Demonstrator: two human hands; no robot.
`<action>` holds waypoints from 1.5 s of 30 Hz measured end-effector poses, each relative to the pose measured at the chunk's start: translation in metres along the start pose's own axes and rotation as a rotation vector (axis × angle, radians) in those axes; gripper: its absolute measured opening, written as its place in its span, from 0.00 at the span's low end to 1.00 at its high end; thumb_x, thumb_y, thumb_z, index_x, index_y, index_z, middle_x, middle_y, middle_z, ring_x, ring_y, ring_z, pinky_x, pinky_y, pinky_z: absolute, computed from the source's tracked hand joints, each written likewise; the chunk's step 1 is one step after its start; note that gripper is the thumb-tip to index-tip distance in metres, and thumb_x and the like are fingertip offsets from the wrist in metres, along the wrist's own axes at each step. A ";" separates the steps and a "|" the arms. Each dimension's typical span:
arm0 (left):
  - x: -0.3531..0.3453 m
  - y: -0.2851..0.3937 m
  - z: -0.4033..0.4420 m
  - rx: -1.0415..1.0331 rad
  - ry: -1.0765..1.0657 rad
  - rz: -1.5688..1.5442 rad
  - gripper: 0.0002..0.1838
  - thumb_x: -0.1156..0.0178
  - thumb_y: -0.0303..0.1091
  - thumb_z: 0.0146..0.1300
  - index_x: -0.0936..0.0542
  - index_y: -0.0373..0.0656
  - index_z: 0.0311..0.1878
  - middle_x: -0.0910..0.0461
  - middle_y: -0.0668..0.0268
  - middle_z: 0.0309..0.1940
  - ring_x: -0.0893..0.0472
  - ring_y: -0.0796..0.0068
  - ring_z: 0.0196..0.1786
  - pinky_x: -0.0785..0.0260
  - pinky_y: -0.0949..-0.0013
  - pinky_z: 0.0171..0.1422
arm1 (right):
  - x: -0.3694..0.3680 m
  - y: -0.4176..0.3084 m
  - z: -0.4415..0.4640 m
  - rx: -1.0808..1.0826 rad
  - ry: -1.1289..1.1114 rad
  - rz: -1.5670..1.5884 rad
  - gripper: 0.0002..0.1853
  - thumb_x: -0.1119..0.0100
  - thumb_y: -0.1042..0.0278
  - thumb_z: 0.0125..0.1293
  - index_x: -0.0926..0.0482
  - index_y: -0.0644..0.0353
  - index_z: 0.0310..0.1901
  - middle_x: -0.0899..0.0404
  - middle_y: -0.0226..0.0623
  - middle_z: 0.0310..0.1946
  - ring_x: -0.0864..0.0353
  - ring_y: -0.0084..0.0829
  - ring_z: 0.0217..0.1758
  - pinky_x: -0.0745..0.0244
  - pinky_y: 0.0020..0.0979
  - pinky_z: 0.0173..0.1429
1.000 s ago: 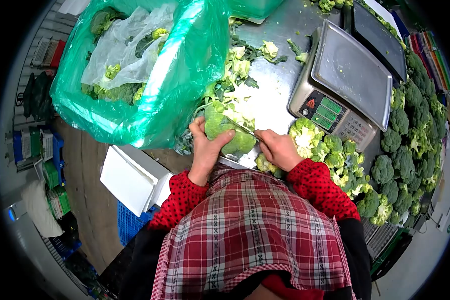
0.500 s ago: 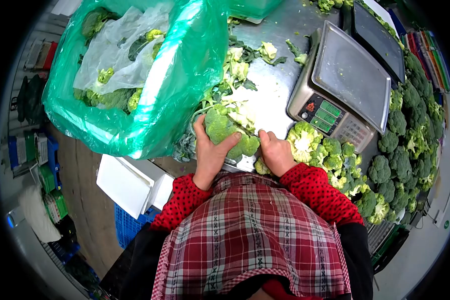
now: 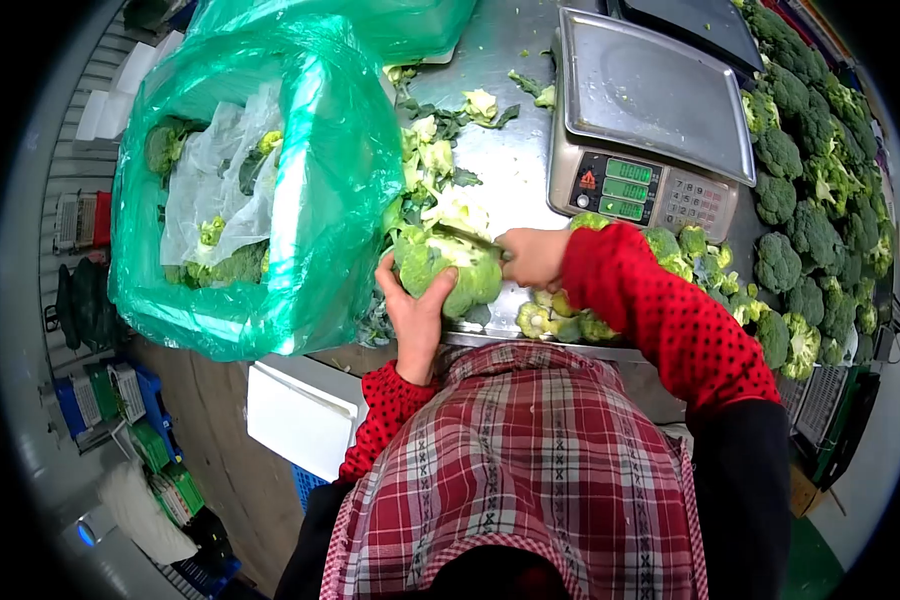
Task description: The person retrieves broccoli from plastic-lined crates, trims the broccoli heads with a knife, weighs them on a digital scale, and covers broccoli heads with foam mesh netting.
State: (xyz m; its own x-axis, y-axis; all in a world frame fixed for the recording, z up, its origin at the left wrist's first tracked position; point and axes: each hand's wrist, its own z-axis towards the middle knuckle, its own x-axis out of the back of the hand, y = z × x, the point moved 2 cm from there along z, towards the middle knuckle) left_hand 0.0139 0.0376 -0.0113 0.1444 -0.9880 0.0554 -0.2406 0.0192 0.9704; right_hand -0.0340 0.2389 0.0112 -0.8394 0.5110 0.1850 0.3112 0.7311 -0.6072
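Observation:
My left hand (image 3: 415, 312) is closed around a broccoli head (image 3: 470, 287), thumb lying across the near side of its green crown. From the right, my right hand (image 3: 533, 256) grips what looks like a knife (image 3: 467, 236). Its narrow dark blade lies against the far, stem side of the broccoli; the handle is hidden in my fist. Pale stalk and leaf trimmings (image 3: 431, 160) lie just beyond the broccoli on the metal table (image 3: 515, 160). Several broccoli pieces (image 3: 560, 322) sit near the table's front edge, partly under my right forearm.
A crate lined with a green plastic bag (image 3: 340, 200) stands at left, with broccoli and white sheeting inside. A weighing scale (image 3: 660, 95) sits beyond my right hand. Many broccoli heads (image 3: 810, 235) are piled at right. A white box (image 3: 300, 420) is below the crate.
My view has shifted, with the scale now further up and left. My right hand has moved up to the broccoli's far side with the knife, and the broccoli has tilted, showing its pale underside.

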 end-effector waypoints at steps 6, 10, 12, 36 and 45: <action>0.042 -0.016 -0.002 0.080 0.007 -0.236 0.41 0.32 0.33 0.50 0.39 0.36 0.67 0.29 0.55 0.58 0.28 0.64 0.60 0.36 0.62 0.67 | -0.026 0.035 0.006 0.494 0.499 0.272 0.13 0.46 0.67 0.68 0.26 0.64 0.51 0.24 0.38 0.22 0.24 0.30 0.20 0.27 0.35 0.28; 0.038 0.008 -0.004 0.007 -0.064 -0.313 0.45 0.31 0.35 0.45 0.40 0.36 0.68 0.29 0.55 0.58 0.27 0.64 0.60 0.36 0.63 0.67 | -0.033 -0.019 -0.006 0.629 1.021 0.041 0.29 0.34 0.49 0.61 0.26 0.63 0.55 0.18 0.56 0.38 0.17 0.52 0.44 0.23 0.43 0.48; 0.034 0.024 -0.004 -0.187 -0.138 -0.047 0.47 0.31 0.37 0.43 0.40 0.36 0.68 0.29 0.55 0.58 0.26 0.64 0.59 0.34 0.63 0.66 | -0.023 -0.032 0.012 0.717 0.949 0.247 0.31 0.30 0.52 0.58 0.26 0.67 0.55 0.17 0.52 0.37 0.16 0.47 0.39 0.22 0.38 0.46; 0.015 0.087 0.012 -0.015 -0.253 -0.054 0.44 0.31 0.26 0.43 0.39 0.31 0.66 0.23 0.55 0.52 0.21 0.65 0.54 0.30 0.66 0.60 | -0.032 0.001 -0.084 0.727 1.101 -0.270 0.20 0.36 0.67 0.61 0.22 0.53 0.55 0.22 0.39 0.41 0.18 0.39 0.33 0.23 0.37 0.33; -0.031 0.073 0.004 -0.003 -0.486 0.324 0.39 0.27 0.34 0.36 0.26 0.31 0.58 0.17 0.54 0.45 0.17 0.65 0.46 0.26 0.66 0.54 | -0.058 0.052 -0.132 0.420 0.988 -0.582 0.17 0.37 0.70 0.58 0.22 0.59 0.50 0.27 0.37 0.27 0.22 0.40 0.26 0.28 0.39 0.27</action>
State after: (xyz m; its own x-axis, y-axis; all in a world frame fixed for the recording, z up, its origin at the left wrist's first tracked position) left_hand -0.0122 0.0693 0.0573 -0.3932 -0.8887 0.2357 -0.1961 0.3315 0.9228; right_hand 0.0898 0.3064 0.0706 -0.0489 0.4130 0.9094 -0.3199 0.8561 -0.4060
